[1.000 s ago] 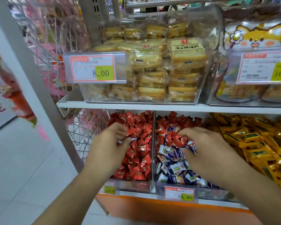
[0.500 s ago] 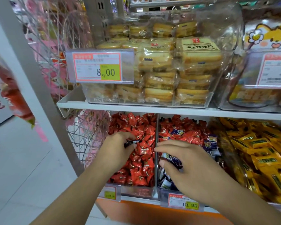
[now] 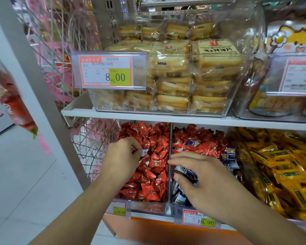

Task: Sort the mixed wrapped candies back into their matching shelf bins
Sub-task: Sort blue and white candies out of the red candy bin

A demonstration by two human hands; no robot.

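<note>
On the lower shelf a clear bin (image 3: 149, 206) is filled with red wrapped candies (image 3: 155, 161). My left hand (image 3: 121, 158) hovers over its left side and pinches a small blue-and-white candy (image 3: 145, 152). The middle bin (image 3: 179, 209) holds red candies (image 3: 204, 141) at the back mixed with blue-and-white candies (image 3: 229, 154). My right hand (image 3: 207, 183) reaches into the front of this bin, fingers curled round a few blue candies (image 3: 187, 171).
A bin of yellow wrapped candies (image 3: 283, 167) stands to the right. Above, clear boxes hold packaged toast slices (image 3: 193, 75) behind a price label (image 3: 109, 71). A wire rack (image 3: 95, 147) and a white shelf post (image 3: 30, 68) stand left.
The view has shifted slightly. My right hand has slid left and forward toward the divider, closing on blue candies. My left hand stays over the red bin with its candy.
</note>
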